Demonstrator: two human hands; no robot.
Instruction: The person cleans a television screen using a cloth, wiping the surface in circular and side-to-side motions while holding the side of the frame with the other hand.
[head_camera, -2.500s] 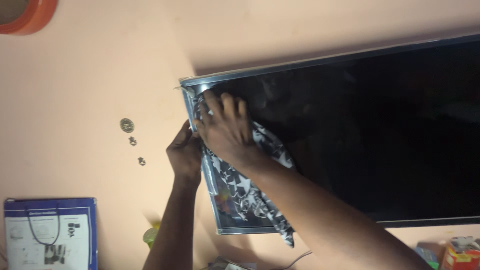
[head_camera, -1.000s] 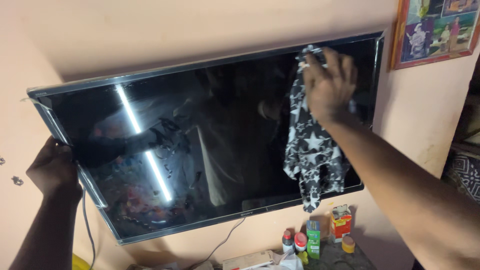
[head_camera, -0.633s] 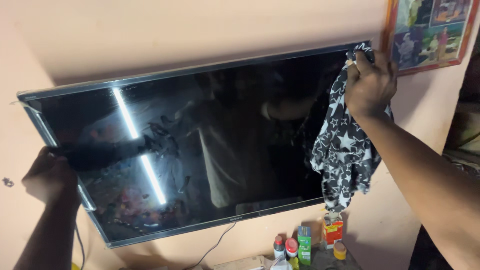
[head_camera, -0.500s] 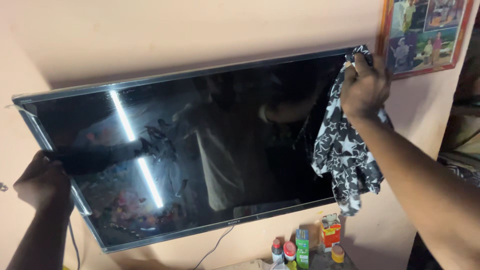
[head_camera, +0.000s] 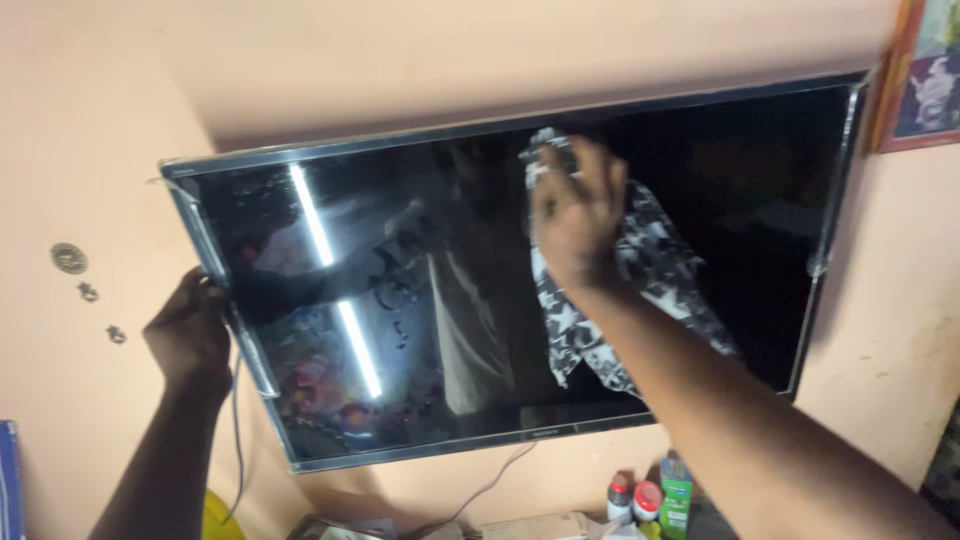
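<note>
A wall-mounted flat television (head_camera: 720, 210) with a dark glossy screen fills the middle of the view. My right hand (head_camera: 575, 215) presses a black cloth with white stars (head_camera: 640, 285) against the upper middle of the screen, and the cloth hangs down below the hand. At the television's left edge, my left hand (head_camera: 190, 335) grips the frame about halfway down. A bright strip of light reflects in the left part of the screen.
A framed picture (head_camera: 925, 75) hangs at the upper right. Small bottles and a green box (head_camera: 676, 497) stand on a shelf below the television. A cable (head_camera: 480, 490) dangles under the frame. Small metal ornaments (head_camera: 70, 258) are fixed to the peach wall at left.
My right hand has swept the cloth from the screen's upper right corner leftward to the upper middle. The view has shifted left. My left hand still holds the left edge.
</note>
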